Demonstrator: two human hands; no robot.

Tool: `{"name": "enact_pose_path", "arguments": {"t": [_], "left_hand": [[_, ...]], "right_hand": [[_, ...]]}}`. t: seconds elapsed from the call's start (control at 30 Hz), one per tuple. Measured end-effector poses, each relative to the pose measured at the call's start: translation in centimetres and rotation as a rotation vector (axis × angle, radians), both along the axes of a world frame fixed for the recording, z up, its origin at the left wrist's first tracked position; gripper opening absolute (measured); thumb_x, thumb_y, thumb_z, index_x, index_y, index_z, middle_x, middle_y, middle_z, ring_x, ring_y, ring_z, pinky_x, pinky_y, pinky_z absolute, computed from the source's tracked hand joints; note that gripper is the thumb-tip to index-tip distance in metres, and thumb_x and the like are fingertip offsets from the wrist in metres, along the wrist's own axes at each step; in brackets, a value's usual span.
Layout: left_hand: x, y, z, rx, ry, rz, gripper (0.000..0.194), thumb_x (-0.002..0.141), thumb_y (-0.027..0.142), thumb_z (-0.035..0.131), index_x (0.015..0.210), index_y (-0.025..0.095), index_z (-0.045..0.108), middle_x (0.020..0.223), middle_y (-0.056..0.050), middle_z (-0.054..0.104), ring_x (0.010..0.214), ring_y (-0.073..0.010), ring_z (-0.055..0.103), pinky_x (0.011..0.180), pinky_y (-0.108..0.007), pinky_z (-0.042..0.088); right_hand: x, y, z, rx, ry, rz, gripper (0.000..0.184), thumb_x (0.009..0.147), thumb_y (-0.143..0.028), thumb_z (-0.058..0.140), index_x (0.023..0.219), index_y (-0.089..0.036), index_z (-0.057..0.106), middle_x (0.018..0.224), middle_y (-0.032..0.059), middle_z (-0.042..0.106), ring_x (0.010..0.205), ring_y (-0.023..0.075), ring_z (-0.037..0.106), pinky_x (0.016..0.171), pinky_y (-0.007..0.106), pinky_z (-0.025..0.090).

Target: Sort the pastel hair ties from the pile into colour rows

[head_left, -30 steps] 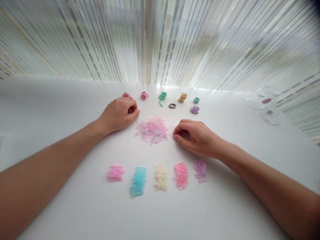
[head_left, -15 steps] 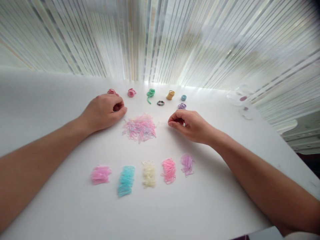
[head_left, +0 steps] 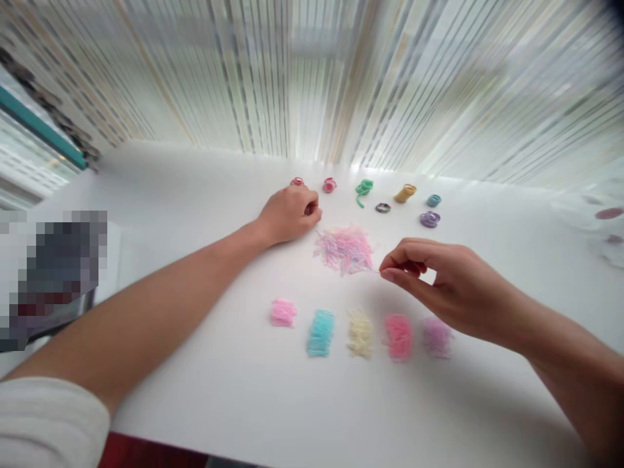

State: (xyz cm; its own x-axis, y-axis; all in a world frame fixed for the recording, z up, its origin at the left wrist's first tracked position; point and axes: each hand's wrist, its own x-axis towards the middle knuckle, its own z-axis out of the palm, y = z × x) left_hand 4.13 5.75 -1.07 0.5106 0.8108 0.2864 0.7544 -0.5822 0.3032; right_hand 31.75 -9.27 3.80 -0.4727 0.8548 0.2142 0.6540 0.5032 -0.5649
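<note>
My right hand (head_left: 433,279) pinches a thin pale rubber band (head_left: 373,270) between thumb and index finger, just right of a loose pile of mixed pastel rubber bands (head_left: 345,249). On the pile's far left side, my left hand (head_left: 291,213) rests on the table with curled fingers; whether they hold anything is hidden. Nearer me lie sorted bunches: light pink bands (head_left: 283,312), turquoise bands (head_left: 321,333), cream bands (head_left: 359,334), bright pink bands (head_left: 398,337) and lilac bands (head_left: 437,337), the last partly below my right hand.
Along the back of the white table (head_left: 234,396) sit a red coil (head_left: 297,182), a pink coil (head_left: 329,185), a green coil (head_left: 364,189), a yellow coil (head_left: 405,193), a blue coil (head_left: 433,200), a purple coil (head_left: 429,219) and a dark ring (head_left: 383,208). String curtains (head_left: 312,84) hang behind.
The view has swung left, so everything sits further right. My right hand has come nearer, now above the lilac bunch's side, pinching a band by the pile. The left hand stays resting.
</note>
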Motion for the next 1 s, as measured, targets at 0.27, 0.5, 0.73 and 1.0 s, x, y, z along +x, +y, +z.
{"name": "enact_pose_path", "arguments": {"t": [0.27, 0.5, 0.73, 1.0], "left_hand": [[0.1, -0.3, -0.1, 0.0, -0.028, -0.007, 0.018, 0.096, 0.026, 0.059, 0.088, 0.018, 0.073, 0.097, -0.011, 0.078, 0.09, -0.0256, 0.069, 0.083, -0.04, 0.049], [0.4, -0.5, 0.0, -0.015, -0.016, -0.01, 0.019, 0.099, 0.023, 0.058, 0.091, 0.017, 0.074, 0.101, -0.014, 0.08, 0.096, -0.0297, 0.072, 0.086, -0.043, 0.051], [0.5, -0.4, -0.2, 0.004, -0.041, -0.011, 0.017, 0.097, 0.023, 0.061, 0.091, 0.016, 0.075, 0.103, -0.014, 0.08, 0.095, -0.029, 0.072, 0.088, -0.044, 0.052], [0.6, -0.4, -0.3, 0.003, -0.043, -0.012, 0.017, 0.097, 0.023, 0.061, 0.092, 0.016, 0.076, 0.103, -0.015, 0.08, 0.097, -0.029, 0.072, 0.087, -0.044, 0.052]], "right_hand": [[-4.9, -2.0, 0.6, -0.038, 0.033, 0.066, 0.02, 0.103, -0.019, 0.065, 0.085, -0.025, 0.069, 0.074, 0.0023, 0.071, 0.056, 0.0155, 0.055, 0.047, 0.028, 0.044], [-8.9, -3.1, 0.1, -0.069, -0.001, 0.151, 0.018, 0.101, -0.012, 0.064, 0.089, -0.024, 0.069, 0.083, 0.0036, 0.076, 0.065, 0.0169, 0.064, 0.058, 0.03, 0.05], [-11.3, -4.4, -1.3, 0.109, -0.145, 0.18, 0.021, 0.106, -0.012, 0.059, 0.09, -0.019, 0.071, 0.085, 0.0066, 0.075, 0.075, 0.0218, 0.069, 0.067, 0.035, 0.052], [-12.0, -5.2, -2.2, 0.245, -0.267, 0.179, 0.022, 0.102, -0.007, 0.062, 0.086, -0.017, 0.072, 0.08, 0.0059, 0.071, 0.068, 0.0217, 0.063, 0.065, 0.036, 0.047]]}}
